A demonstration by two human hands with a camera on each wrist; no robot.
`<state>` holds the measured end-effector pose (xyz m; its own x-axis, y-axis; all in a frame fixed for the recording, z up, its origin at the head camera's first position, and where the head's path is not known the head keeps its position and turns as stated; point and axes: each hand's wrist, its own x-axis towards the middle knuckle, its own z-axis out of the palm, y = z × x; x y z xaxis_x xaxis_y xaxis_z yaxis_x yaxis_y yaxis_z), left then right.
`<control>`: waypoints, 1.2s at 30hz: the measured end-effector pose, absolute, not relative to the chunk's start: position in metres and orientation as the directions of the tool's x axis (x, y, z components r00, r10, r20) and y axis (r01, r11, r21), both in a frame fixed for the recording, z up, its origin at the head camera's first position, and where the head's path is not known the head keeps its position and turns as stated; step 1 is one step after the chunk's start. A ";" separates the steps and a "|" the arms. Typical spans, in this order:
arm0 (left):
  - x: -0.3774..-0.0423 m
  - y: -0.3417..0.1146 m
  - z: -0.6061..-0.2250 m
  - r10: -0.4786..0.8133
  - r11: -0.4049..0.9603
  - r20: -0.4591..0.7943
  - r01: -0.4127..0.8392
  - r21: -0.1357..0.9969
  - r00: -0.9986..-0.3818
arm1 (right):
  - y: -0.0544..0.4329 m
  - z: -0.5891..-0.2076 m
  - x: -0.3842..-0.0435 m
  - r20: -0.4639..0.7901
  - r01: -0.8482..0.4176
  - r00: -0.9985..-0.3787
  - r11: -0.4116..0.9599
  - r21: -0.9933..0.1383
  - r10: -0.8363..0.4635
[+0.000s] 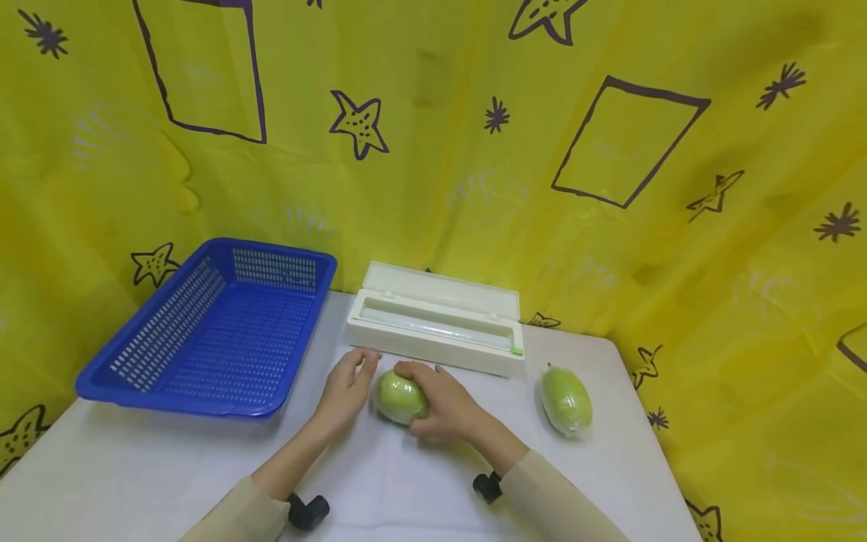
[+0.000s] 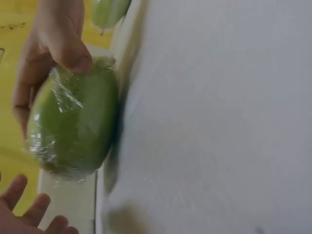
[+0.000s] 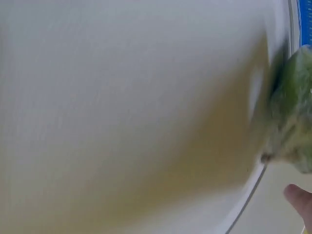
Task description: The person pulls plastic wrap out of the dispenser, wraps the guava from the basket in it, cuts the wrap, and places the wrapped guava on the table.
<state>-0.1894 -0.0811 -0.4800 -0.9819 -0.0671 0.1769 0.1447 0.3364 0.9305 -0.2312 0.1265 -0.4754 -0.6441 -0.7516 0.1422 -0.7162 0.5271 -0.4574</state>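
Note:
An oval green fruit wrapped in clear plastic film [image 1: 401, 397] is on the white table in the head view, with my right hand [image 1: 443, 403] gripping its right side. In the left wrist view the right thumb presses on one end of that wrapped fruit [image 2: 75, 117]. My left hand [image 1: 347, 391] is just left of the fruit, apart from it; its fingers look loosely spread in the left wrist view. At the right edge of the right wrist view, the fruit [image 3: 295, 107] is cut off, with a fingertip [image 3: 298, 199] below it.
Behind the hands stands a white cling film box [image 1: 433, 354], lid up, a roll inside. A blue plastic basket [image 1: 298, 361] sits on the left. To the right lies a second wrapped green fruit [image 1: 567, 399]. A yellow patterned curtain [image 1: 433, 188] hangs behind the table.

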 end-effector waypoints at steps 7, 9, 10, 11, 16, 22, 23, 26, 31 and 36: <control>-0.212 -0.053 -0.501 0.014 0.342 0.029 0.032 0.939 -0.999 | 0.127 -0.484 -0.228 0.126 -0.708 -0.652 0.539 -0.456 -0.748; -0.213 -0.047 -0.503 -0.015 0.390 0.051 0.041 0.920 -0.999 | 0.127 -0.486 -0.226 0.127 -0.693 -0.665 0.545 -0.472 -0.736; -0.214 -0.045 -0.504 -0.032 0.404 0.058 0.041 0.914 -0.998 | 0.127 -0.487 -0.224 0.128 -0.685 -0.673 0.549 -0.479 -0.728; -0.214 -0.043 -0.504 -0.046 0.422 0.064 0.039 0.906 -0.997 | 0.127 -0.488 -0.223 0.135 -0.682 -0.678 0.549 -0.484 -0.723; -0.214 -0.038 -0.505 -0.090 0.479 0.080 0.027 0.878 -0.993 | 0.123 -0.493 -0.216 0.165 -0.655 -0.717 0.573 -0.492 -0.678; -0.207 -0.034 -0.504 -0.158 0.471 0.060 -0.022 0.882 -0.986 | 0.117 -0.502 -0.207 0.188 -0.621 -0.753 0.589 -0.517 -0.630; -0.207 -0.034 -0.504 -0.165 0.465 0.060 -0.024 0.885 -0.985 | 0.117 -0.502 -0.206 0.192 -0.619 -0.759 0.596 -0.512 -0.622; -0.207 -0.032 -0.502 -0.163 0.451 0.084 0.001 0.892 -0.983 | 0.117 -0.501 -0.204 0.195 -0.606 -0.777 0.629 -0.488 -0.598; -0.214 -0.030 -0.498 -0.117 0.448 0.124 0.060 0.892 -0.985 | 0.122 -0.493 -0.208 0.145 -0.551 -0.810 0.656 -0.515 -0.568; -0.217 -0.030 -0.497 -0.038 0.502 0.157 0.117 0.857 -0.987 | 0.124 -0.489 -0.212 0.070 -0.465 -0.836 0.636 -0.616 -0.544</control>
<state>-0.2171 -0.0301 -0.4969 -0.9868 -0.0383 0.1571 0.1170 0.5016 0.8571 -0.2122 0.1240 -0.4888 -0.8363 -0.5439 0.0699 -0.4652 0.6362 -0.6156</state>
